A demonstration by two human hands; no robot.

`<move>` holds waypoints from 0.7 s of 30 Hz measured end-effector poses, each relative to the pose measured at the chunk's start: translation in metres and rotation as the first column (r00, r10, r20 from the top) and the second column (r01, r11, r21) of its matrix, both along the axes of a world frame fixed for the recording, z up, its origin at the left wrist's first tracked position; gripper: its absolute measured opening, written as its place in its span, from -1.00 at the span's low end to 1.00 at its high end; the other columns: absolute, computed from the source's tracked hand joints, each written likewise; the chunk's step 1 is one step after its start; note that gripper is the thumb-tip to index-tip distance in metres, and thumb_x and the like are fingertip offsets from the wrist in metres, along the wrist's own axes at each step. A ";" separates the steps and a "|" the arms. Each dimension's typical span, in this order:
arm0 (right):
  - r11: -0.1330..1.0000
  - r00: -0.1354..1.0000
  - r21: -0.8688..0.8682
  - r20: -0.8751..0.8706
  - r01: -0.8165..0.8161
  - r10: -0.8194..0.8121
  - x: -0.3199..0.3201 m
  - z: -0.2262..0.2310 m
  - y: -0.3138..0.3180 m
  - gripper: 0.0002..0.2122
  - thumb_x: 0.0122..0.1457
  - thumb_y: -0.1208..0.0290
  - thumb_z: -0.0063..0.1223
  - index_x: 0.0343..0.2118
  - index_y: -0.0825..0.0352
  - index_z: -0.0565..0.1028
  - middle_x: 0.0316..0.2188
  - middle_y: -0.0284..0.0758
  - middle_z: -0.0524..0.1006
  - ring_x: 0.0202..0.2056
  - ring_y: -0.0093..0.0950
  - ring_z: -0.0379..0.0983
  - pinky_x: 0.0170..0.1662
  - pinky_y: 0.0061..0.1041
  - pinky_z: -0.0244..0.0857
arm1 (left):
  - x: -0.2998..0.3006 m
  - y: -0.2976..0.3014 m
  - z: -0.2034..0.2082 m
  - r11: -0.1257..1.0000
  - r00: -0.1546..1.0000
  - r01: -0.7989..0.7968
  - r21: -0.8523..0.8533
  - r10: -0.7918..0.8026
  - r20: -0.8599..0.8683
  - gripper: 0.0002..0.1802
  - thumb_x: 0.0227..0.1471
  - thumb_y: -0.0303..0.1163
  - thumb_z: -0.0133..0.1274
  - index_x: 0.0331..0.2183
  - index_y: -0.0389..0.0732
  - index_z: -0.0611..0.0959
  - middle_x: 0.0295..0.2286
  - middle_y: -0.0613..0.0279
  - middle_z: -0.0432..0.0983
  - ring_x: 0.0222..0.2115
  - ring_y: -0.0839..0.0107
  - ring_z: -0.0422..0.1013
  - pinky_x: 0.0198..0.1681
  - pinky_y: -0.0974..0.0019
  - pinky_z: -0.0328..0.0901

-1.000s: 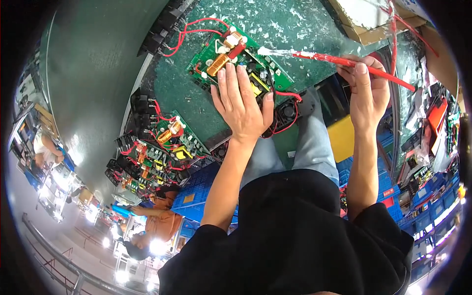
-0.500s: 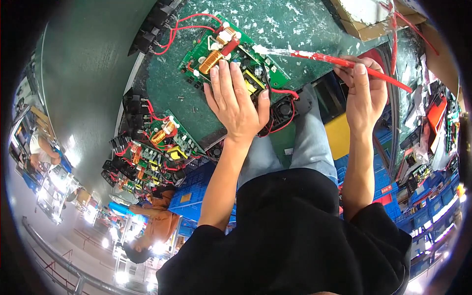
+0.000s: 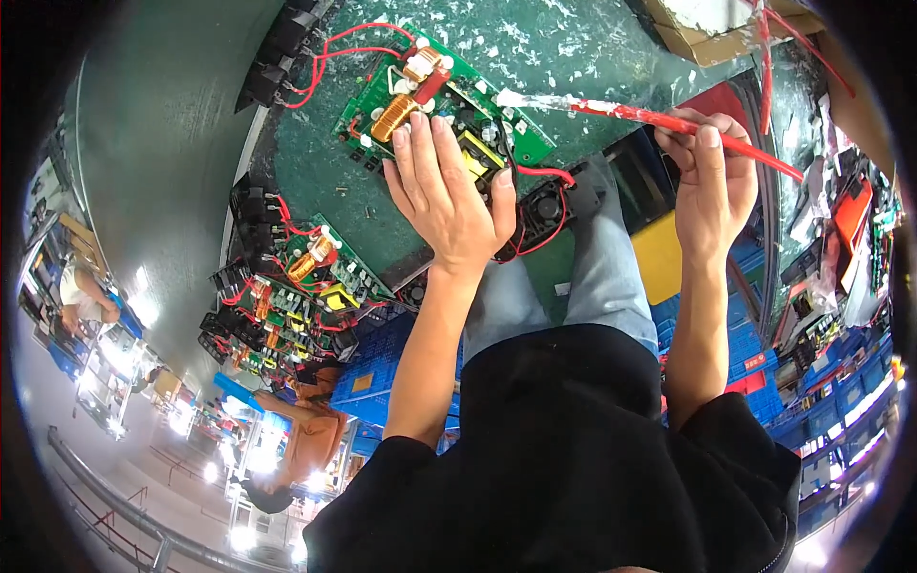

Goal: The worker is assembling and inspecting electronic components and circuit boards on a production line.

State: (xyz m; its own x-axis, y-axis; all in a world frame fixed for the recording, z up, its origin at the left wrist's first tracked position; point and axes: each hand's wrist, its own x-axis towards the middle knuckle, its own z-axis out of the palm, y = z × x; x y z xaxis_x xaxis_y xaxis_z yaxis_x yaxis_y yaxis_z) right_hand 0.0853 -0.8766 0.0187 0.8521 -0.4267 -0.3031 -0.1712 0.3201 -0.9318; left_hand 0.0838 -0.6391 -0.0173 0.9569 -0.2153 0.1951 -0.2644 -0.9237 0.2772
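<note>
A green circuit board (image 3: 522,134) lies on the worktop, carrying copper coils (image 3: 394,116), yellow-wrapped parts and white dabs. My left hand (image 3: 449,196) rests flat over its near part, fingers stretched and thumb spread, hiding some components. A small black fan (image 3: 544,208) on red wires hangs at the board's near right side. In my right hand (image 3: 712,181) is a long thin red stick (image 3: 659,120), pinched between thumb and fingers. White paste coats its far end, which is at the board's right edge; whether it touches cannot be made out.
Several similar boards (image 3: 310,263) with black sockets are crowded at the left. A cardboard box (image 3: 712,43) with white paste stands at the far right, red sticks beside it. Blue crates (image 3: 377,358) are below the worktop (image 3: 592,57). A person (image 3: 306,435) is in the background.
The board and my left hand appear slightly farther left, partly through a shift of view. The paste-coated stick end has moved slightly right relative to the board. My right hand keeps its grip.
</note>
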 end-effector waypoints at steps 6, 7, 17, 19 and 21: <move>0.999 0.998 0.024 -0.058 -0.021 0.023 -0.001 -0.002 -0.002 -0.84 0.28 0.47 -0.06 -0.19 0.46 0.33 -0.22 -0.04 0.51 -0.21 -0.33 0.52 -0.09 -0.35 0.49 | 0.001 0.000 0.000 1.000 1.000 0.007 -0.023 -0.006 0.013 -0.25 0.14 -0.01 -0.15 0.15 -0.41 0.28 0.16 -0.16 0.16 0.20 -0.09 0.07 0.23 -0.13 -0.10; 1.000 0.999 0.024 -0.041 -0.010 0.011 -0.001 -0.002 -0.004 -0.85 0.29 0.46 -0.09 -0.19 0.45 0.35 -0.21 -0.05 0.50 -0.21 -0.35 0.52 -0.08 -0.36 0.48 | 0.001 -0.001 0.000 1.000 1.000 0.008 -0.023 -0.008 0.016 -0.25 0.14 -0.01 -0.15 0.15 -0.41 0.28 0.16 -0.17 0.16 0.19 -0.10 0.07 0.22 -0.13 -0.10; 1.000 0.999 0.006 -0.054 0.001 -0.001 0.000 -0.004 -0.002 -0.86 0.30 0.47 -0.12 -0.22 0.45 0.37 -0.20 -0.07 0.49 -0.18 -0.35 0.52 -0.05 -0.35 0.47 | 0.001 0.000 0.000 1.000 0.999 0.009 -0.012 -0.009 0.031 -0.25 0.14 -0.02 -0.14 0.15 -0.42 0.28 0.16 -0.17 0.17 0.19 -0.09 0.08 0.21 -0.14 -0.07; 0.998 0.998 0.008 0.000 0.056 -0.056 -0.001 -0.005 -0.009 -0.88 0.28 0.50 -0.09 -0.21 0.45 0.35 -0.21 -0.06 0.51 -0.18 -0.31 0.51 -0.09 -0.31 0.49 | 0.002 -0.001 -0.002 1.000 0.999 0.012 -0.021 -0.011 0.038 -0.26 0.13 -0.02 -0.14 0.15 -0.42 0.28 0.15 -0.17 0.17 0.19 -0.09 0.08 0.21 -0.13 -0.07; 0.998 0.998 0.025 0.010 0.054 -0.055 -0.002 -0.003 -0.011 -0.87 0.28 0.50 -0.08 -0.20 0.45 0.35 -0.21 -0.06 0.51 -0.19 -0.32 0.51 -0.09 -0.31 0.49 | 0.003 0.000 -0.001 1.000 0.999 0.015 -0.024 -0.014 0.045 -0.26 0.13 -0.02 -0.14 0.15 -0.42 0.28 0.15 -0.17 0.17 0.19 -0.09 0.08 0.21 -0.13 -0.07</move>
